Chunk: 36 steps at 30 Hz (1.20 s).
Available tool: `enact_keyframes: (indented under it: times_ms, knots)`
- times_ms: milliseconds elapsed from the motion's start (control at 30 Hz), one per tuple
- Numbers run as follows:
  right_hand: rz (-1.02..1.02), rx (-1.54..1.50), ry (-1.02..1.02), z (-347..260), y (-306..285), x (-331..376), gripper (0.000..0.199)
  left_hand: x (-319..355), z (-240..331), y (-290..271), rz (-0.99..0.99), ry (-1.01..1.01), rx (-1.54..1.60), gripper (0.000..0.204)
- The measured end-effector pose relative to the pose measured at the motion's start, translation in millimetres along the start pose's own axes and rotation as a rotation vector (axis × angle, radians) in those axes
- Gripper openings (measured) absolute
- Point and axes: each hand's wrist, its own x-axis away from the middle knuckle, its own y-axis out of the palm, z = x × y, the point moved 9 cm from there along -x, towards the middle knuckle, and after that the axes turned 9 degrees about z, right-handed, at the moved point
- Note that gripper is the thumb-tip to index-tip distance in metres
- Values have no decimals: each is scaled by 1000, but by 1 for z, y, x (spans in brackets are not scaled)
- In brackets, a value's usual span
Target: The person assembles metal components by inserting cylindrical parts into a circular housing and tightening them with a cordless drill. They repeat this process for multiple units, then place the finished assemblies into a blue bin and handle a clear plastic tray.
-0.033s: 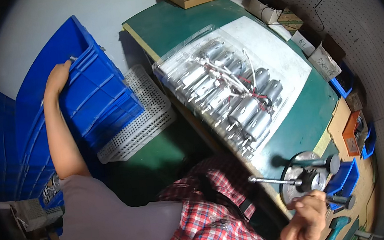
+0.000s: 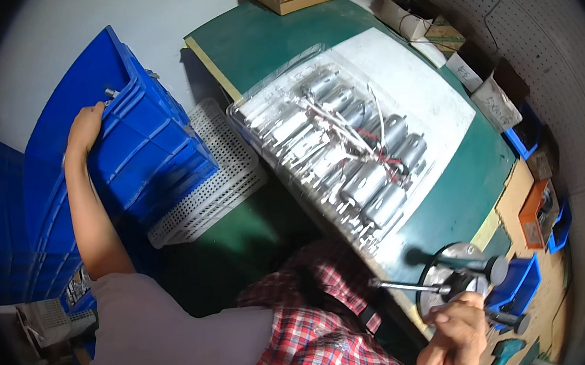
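Observation:
My left hand (image 2: 89,125) reaches over the near wall of a tall blue plastic crate (image 2: 147,126). Its fingers are bent together at the inner edge, beside a small silver metal part (image 2: 110,93); what they hold is not clear. At the lower right, my right hand (image 2: 456,333) is closed in a loose fist against a bench device with a spoked handle (image 2: 417,287), a round metal base and black knobs. Whatever lies inside that fist is hidden. Between the arms, a clear plastic tray (image 2: 247,119) holds several silver cylindrical motors (image 2: 364,182) with white and red wires.
The tray lies on a white sheet (image 2: 435,110) on the green table (image 2: 277,34). A white perforated basket (image 2: 224,140) sits beside the crate. Small blue bins (image 2: 517,287), an orange bin (image 2: 537,217) and cartons line the right side. A green-handled tool (image 2: 506,354) lies near my right hand.
The view has shifted slightly. My left hand has dropped a little along the crate's rim, and the silver part now shows above its fingers. My right hand stays at the device.

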Motion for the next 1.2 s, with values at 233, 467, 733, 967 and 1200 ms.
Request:
enact_keyframes:
  times_ms: [233, 467, 733, 967, 1200]
  knots:
    - [10, -146, 166, 0, -18, -78, 22, -4, -10, 4, 21, 56, -116, 53]
    - [-131, -243, 238, -32, -16, -171, 19, 17, -4, 14, -44, 96, -54, 53]
    - [-467, -359, 243, -54, 10, -207, 11, 149, -129, -181, 127, -79, -106, 44]
    - [-756, -452, 267, -56, 70, -217, 12, 567, -338, -105, -590, -676, -431, 79]
    - [-908, -487, 135, -82, 127, -214, 13, 642, -291, -192, -315, -1177, -611, 89]
